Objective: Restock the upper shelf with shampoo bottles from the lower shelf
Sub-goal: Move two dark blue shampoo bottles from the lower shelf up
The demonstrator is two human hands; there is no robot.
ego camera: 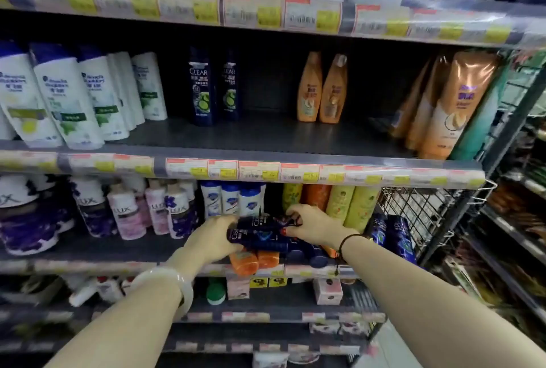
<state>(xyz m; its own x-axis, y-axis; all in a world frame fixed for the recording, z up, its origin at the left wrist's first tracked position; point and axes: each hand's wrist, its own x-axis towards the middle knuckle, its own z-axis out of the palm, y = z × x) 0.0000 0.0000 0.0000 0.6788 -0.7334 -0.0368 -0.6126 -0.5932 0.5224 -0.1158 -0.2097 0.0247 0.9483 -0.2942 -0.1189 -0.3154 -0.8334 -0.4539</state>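
On the lower shelf [97, 249] lies a pile of dark blue Clear shampoo bottles [260, 231] stacked on their sides, with orange bottles [251, 259] under them. My left hand [214, 237] grips the left end of the stacked blue bottles. My right hand [310, 224] grips their right end near the caps. On the upper shelf [266, 137] two dark blue Clear bottles [202, 87] stand upright near the middle, with two orange bottles [322, 90] to their right.
White shampoo bottles [68, 95] fill the upper shelf's left, orange pouches [452, 101] its right. Lux bottles [130, 211], white-blue bottles [230, 199] and yellow-green bottles [351, 202] stand behind my hands. More blue bottles [393, 234] stand beside a wire basket [419, 211].
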